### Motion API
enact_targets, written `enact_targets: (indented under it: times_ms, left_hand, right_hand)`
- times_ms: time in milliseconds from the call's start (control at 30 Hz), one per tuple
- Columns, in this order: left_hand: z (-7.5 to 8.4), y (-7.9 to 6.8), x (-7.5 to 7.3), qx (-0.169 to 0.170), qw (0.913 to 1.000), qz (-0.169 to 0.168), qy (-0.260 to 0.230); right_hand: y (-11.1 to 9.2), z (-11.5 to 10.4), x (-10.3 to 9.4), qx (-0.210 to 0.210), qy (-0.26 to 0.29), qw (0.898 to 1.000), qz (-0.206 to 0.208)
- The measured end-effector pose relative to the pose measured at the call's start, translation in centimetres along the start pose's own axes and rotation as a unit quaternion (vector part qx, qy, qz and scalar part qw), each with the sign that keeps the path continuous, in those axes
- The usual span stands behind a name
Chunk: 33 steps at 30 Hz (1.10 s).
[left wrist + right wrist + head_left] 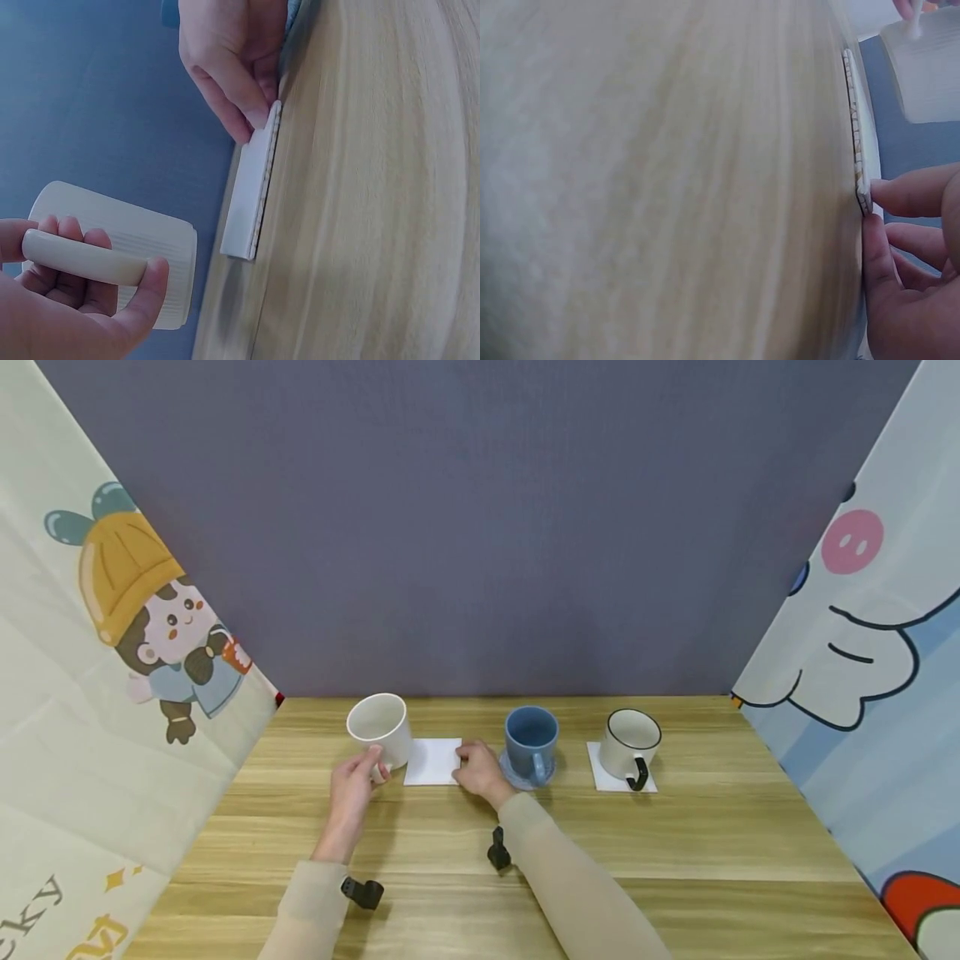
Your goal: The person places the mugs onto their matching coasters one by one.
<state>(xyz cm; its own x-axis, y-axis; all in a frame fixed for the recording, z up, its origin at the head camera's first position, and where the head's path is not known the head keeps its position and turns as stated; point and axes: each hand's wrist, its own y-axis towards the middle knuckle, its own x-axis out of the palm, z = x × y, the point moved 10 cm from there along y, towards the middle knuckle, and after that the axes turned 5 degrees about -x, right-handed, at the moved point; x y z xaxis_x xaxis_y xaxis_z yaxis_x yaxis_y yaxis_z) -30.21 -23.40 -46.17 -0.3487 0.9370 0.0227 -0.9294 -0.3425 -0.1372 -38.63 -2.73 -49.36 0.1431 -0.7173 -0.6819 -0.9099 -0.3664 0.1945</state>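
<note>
My left hand (352,785) grips the handle of a white mug (382,731), its fingers passing through the loop. In the left wrist view the mug (142,232) is slightly tilted, with its ribbed base held just above the table. To its right a square white coaster (432,762) lies flat on the wood; its layered edge (855,135) shows in the right wrist view. My right hand (483,772) pinches this coaster at its right edge, fingertips at the corner. Just right of that hand, a blue mug (532,739) stands on a round bluish coaster (517,777).
Farther right, a white mug with a black rim and handle (630,747) stands on another square white coaster (606,781). A grey-purple panel (495,527) rises behind the wooden table (442,885). Printed cloths (60,693) hang at both sides.
</note>
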Motion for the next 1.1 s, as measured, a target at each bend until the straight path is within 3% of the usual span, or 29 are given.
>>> enact_targets:
  times_ms: [1100]
  left_hand:
    - [0.6,-0.6,3.0,0.018,0.9992,-0.032,-0.018]
  right_hand:
    - [-0.2,-0.3,0.3,0.012,0.004,1.0,-0.002]
